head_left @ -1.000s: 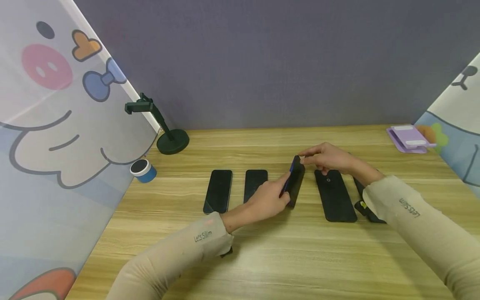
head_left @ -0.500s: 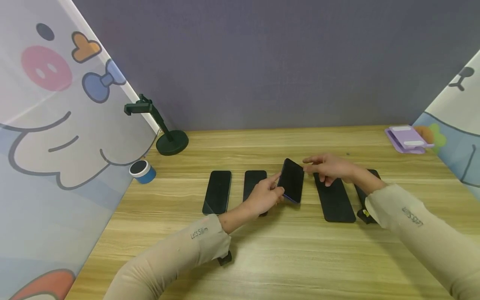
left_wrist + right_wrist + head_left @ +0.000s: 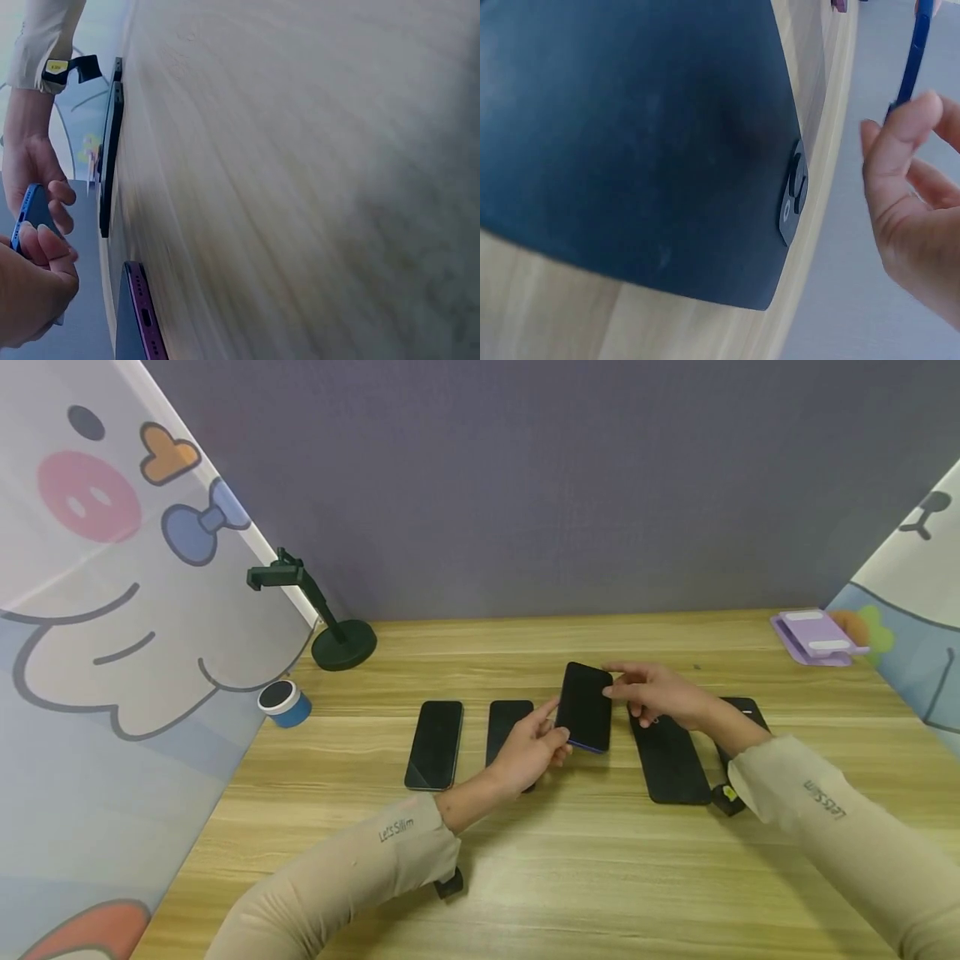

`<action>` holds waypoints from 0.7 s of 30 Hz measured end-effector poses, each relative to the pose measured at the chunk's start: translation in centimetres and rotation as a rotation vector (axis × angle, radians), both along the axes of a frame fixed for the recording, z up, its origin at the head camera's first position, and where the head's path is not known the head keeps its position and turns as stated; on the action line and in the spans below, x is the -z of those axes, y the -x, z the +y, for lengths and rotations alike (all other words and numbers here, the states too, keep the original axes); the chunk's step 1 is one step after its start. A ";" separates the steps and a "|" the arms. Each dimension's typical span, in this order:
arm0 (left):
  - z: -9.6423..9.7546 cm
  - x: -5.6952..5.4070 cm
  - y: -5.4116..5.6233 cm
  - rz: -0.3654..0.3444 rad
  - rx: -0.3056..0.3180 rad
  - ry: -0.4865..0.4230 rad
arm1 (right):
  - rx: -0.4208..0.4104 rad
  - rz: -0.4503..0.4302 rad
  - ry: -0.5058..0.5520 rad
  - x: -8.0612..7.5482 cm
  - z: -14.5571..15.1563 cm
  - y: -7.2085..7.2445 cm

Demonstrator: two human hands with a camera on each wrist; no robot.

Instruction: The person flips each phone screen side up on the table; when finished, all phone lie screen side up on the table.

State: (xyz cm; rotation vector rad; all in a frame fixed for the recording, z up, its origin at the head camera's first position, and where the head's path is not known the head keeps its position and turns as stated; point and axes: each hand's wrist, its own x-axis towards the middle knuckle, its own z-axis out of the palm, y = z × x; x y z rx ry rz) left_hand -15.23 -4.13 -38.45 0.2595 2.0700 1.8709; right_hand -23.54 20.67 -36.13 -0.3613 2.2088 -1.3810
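A smartphone (image 3: 585, 706) with a dark screen and blue edge is held up above the table, screen toward the head view. My left hand (image 3: 525, 753) grips its lower left side; in the left wrist view the curled fingers (image 3: 49, 244) lie over its blue end. At the upper right edge my right hand (image 3: 660, 697) pinches it; the right wrist view shows the thumb (image 3: 911, 124) at the end of the blue edge. Under my left hand lies another dark phone (image 3: 504, 722), partly covered. A black phone (image 3: 671, 764), back up, lies below my right hand.
Another phone (image 3: 435, 743) lies screen up at the left, and one more (image 3: 745, 714) lies partly behind the right sleeve. A green stand (image 3: 345, 645) and a blue-white tub (image 3: 285, 702) are at far left. A purple stand (image 3: 817, 637) is at back right.
The blue-edged phone has turned from edge-on to screen facing the head view and risen slightly. My right hand's fingertips, just off its edge half a second ago, now pinch it.
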 end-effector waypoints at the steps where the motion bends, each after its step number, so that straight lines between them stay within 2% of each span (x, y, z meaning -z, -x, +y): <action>1: 0.0 0.0 0.0 0.007 0.001 0.000 | 0.010 0.004 0.019 0.0 0.0 0.0; 6: -0.1 0.1 -0.1 0.063 0.009 0.039 | 0.056 0.022 0.086 -0.1 -0.1 0.0; 11: -0.4 0.1 -0.1 0.118 0.031 0.079 | 0.077 0.060 0.091 -0.4 -0.4 -0.1; 21: -1.0 -0.4 0.4 0.148 0.156 0.226 | 0.069 0.047 0.070 -0.5 -0.6 0.1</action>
